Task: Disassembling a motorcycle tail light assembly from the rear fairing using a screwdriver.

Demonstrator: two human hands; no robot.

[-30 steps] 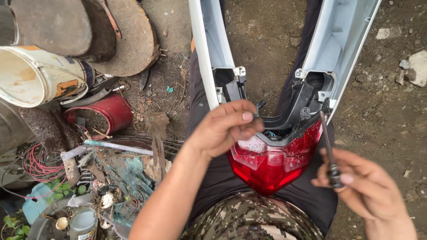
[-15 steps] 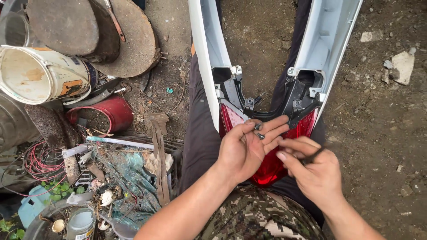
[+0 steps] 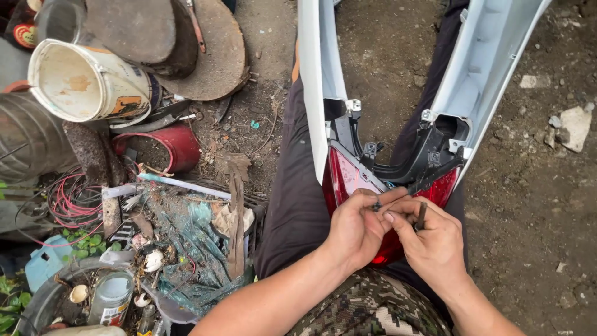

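A white scooter tail fairing (image 3: pixel 317 93) with a red tail light (image 3: pixel 348 177) and black inner bracket (image 3: pixel 429 158) rests across my lap. Both hands meet over the red lens. My left hand (image 3: pixel 354 233) pinches a small dark screw (image 3: pixel 377 205) between thumb and fingertips. Beside it, my right hand (image 3: pixel 432 239) holds a slim dark screwdriver (image 3: pixel 421 216), its shaft slanting up to the right toward the bracket, while its fingertips touch the screw area. The lower part of the lens is hidden behind my hands.
Junk is piled at the left: a white paint bucket (image 3: pixel 81 81) on its side, a red tin (image 3: pixel 171 146), coiled red wire (image 3: pixel 71 199), rusty metal discs (image 3: pixel 205 50), a jar (image 3: pixel 112 295). Bare dirt with stones (image 3: pixel 575 124) lies to the right.
My right hand came in from the lower right with the screwdriver and joined my left hand over the red lens. The hands now sit slightly lower, fingertips pinched together.
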